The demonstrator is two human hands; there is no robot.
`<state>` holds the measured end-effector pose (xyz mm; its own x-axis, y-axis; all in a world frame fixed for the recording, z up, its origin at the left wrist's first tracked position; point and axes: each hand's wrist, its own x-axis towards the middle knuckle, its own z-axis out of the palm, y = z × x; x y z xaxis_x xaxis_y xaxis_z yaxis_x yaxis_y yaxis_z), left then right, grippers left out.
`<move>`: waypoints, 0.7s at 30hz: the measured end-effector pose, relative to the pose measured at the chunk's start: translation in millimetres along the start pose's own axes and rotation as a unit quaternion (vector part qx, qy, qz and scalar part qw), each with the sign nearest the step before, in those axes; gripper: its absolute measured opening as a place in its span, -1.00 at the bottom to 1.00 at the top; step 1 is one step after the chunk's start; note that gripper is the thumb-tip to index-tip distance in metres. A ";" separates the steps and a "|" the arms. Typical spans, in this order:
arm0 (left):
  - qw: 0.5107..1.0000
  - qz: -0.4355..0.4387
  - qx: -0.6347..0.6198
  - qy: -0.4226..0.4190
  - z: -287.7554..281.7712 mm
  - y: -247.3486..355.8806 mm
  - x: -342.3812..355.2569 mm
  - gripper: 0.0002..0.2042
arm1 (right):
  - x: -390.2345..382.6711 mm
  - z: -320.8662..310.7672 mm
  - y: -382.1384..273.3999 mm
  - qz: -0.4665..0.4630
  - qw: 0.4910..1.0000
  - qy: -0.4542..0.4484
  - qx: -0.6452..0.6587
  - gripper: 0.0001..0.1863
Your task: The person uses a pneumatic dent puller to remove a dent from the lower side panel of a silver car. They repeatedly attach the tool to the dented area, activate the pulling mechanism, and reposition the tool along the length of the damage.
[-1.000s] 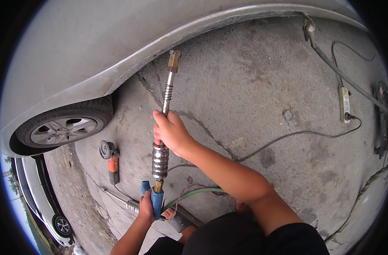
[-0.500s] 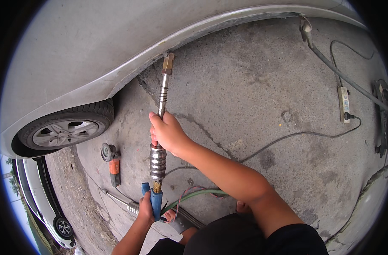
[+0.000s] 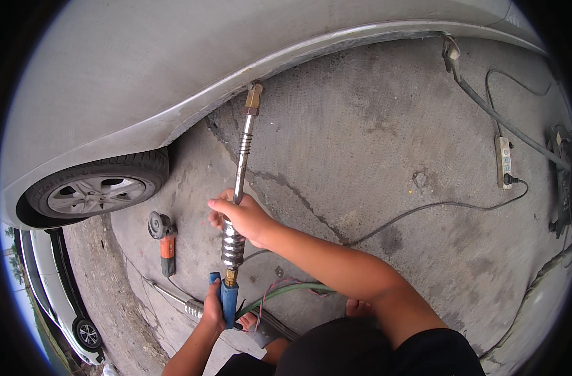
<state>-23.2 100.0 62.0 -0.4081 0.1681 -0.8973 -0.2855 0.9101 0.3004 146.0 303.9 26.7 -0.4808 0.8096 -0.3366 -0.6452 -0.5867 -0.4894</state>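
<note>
A slide hammer dent puller [image 3: 241,166] stretches between me and the lower edge of a silver car body [image 3: 192,69]. Its brass-coloured tip meets the sill. My left hand [image 3: 214,307] is closed round the blue handle [image 3: 230,304] at the near end. Along the shaft, my right hand [image 3: 241,219] curls loosely round the rod at the top of the ribbed metal weight [image 3: 233,247], its thumb stretched to the left. A green cable [image 3: 286,288] runs off rightward beside the handle.
An orange angle grinder [image 3: 166,244] lies left of the tool, with another ribbed metal rod tool [image 3: 186,302] below it. The car's wheel [image 3: 95,193] is at left. At right are a power strip [image 3: 504,164], cords and a clamp [image 3: 451,55] on the sill. Another car [image 3: 54,282] stands far left.
My right hand has slid down the rod toward me, over the top of the weight, and its grip looks looser. My left hand stays on the handle. The view has shifted slightly.
</note>
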 end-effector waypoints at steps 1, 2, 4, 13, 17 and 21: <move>1.000 0.006 -0.001 0.015 0.0 0.9 -2.6 -0.59 | -9.6 11.1 -3.3 0.087 0.995 0.008 0.047 -0.76; 0.999 0.023 -0.009 0.022 -6.3 -3.9 2.2 -0.57 | -4.9 20.2 -10.1 0.083 0.995 0.045 0.021 -0.77; 0.999 0.041 -0.013 0.028 -11.3 -5.9 7.6 -0.55 | 2.6 27.6 -36.6 0.053 0.996 0.064 0.015 -0.76; 0.996 0.065 -0.031 0.049 -15.6 -26.8 18.1 -0.41 | -19.4 21.1 -0.9 0.005 0.999 0.047 0.000 -0.76; 0.999 0.037 0.003 0.026 -14.6 -24.2 16.1 -0.38 | -22.8 12.8 -8.1 0.021 0.999 0.025 -0.034 -0.75; 0.996 0.061 0.019 0.062 -13.7 -20.4 13.4 -0.35 | -16.2 13.9 -23.9 -0.093 0.989 0.094 -0.072 -0.73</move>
<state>-34.7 78.4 48.4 -0.5428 0.2320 -0.8072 -0.1955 0.8998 0.3901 161.0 304.5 55.0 -0.2351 0.8999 -0.3674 -0.6140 -0.4305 -0.6616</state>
